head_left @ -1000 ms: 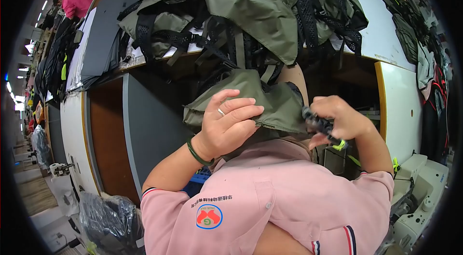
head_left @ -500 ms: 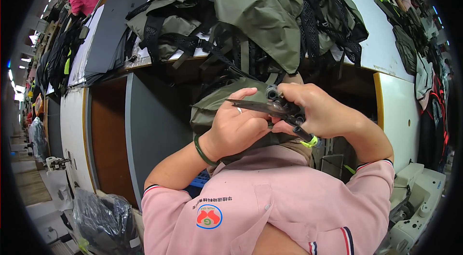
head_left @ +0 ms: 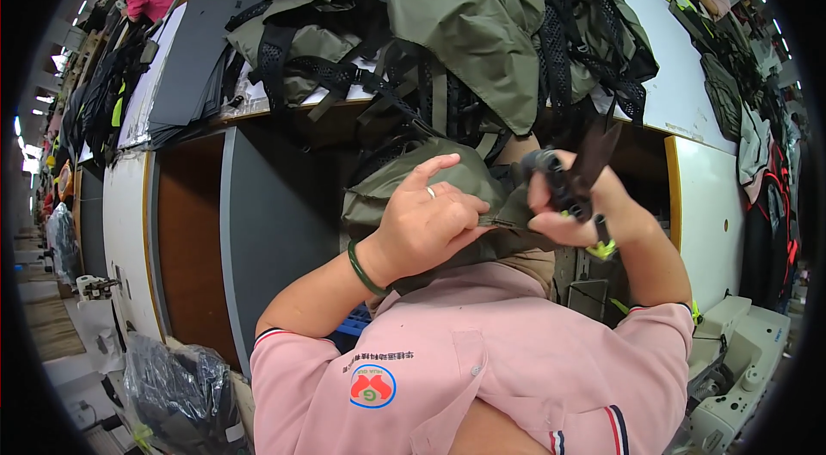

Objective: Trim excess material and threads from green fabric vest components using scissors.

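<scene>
Several olive-green fabric backpacks with black mesh straps heaped on white bench. Olive-green fabric piece held below bench edge, between hands. Left hand fingers pinch its seam. Right hand fingers closed around small black tool.

Packages: dark translucent plastic bag lying at floor level, lower left | Labels: round red-green-blue emblem showing on pink shirt chest | Screens: none showing

Single head-worn fisheye view, looking steeply down, close over pink shirt; workbench beyond
</scene>
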Demonstrator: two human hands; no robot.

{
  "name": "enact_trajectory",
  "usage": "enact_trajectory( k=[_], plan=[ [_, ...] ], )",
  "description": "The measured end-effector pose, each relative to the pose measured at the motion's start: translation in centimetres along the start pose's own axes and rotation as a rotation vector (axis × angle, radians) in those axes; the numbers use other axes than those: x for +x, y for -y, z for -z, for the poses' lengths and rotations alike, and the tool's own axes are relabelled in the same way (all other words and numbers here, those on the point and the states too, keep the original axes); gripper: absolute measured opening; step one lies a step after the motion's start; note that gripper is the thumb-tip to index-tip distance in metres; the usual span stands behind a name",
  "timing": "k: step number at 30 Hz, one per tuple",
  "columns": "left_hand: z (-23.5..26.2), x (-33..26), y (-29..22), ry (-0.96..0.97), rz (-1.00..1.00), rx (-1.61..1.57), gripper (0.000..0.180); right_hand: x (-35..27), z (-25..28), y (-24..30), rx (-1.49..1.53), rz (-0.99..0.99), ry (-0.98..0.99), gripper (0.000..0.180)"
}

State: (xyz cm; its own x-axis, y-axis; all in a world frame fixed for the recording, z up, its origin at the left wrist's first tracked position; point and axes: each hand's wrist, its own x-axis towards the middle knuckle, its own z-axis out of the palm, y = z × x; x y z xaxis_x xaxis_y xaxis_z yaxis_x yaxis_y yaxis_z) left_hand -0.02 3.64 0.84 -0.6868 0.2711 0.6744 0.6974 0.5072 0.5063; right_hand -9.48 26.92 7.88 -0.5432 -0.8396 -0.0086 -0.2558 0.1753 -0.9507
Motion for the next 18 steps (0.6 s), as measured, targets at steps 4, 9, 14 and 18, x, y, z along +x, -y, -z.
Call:
enact_trajectory(
  k=[4,9,14,18],
  plan=[
    [0.4,-0.3,0.0,0.006,0.004,-0.006,0.035,-0.9,3.5,0.3,-0.706,0.192,-0.093,0.031],
    [0.1,-0.2,0.0,0.006,-0.007,-0.010,0.036,-2.9,4.9,-0.7,-0.995,0.174,-0.038,0.030],
    [0.0,-0.2,-0.2,0.033,-0.015,-0.003,0.035,-3.0,4.7,-0.7,-0.982,0.148,-0.017,0.027],
    [-0.1,0.0,-0.3,0.048,-0.022,0.002,0.034,-2.6,4.2,-1.0,-0.967,0.175,-0.025,0.024]
  ],
)
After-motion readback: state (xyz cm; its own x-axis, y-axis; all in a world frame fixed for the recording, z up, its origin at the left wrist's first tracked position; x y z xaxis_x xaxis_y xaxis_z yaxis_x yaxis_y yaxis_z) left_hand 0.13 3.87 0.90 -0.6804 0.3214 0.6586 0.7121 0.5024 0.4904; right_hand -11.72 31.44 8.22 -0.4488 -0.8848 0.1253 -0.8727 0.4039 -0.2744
